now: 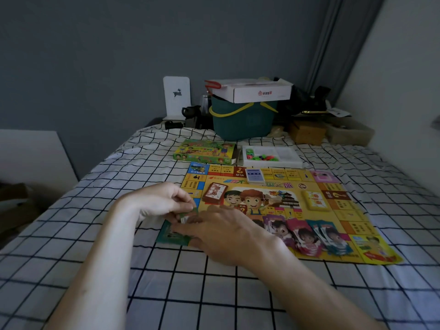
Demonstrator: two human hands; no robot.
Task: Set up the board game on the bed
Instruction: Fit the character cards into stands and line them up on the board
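Head view showed both hands meeting over the near-left corner of the game board (273,210), which lay flat on the bed (142,294). The left hand (162,201) pinched a small green card (189,214) between thumb and fingertips. The right hand (221,236) reached across leftward, fingers fairly straight, resting on a green stack (173,234) at the board's edge directly beneath the pinched card. Judging by this, the card would go straight down onto the stack, the left hand nearer.
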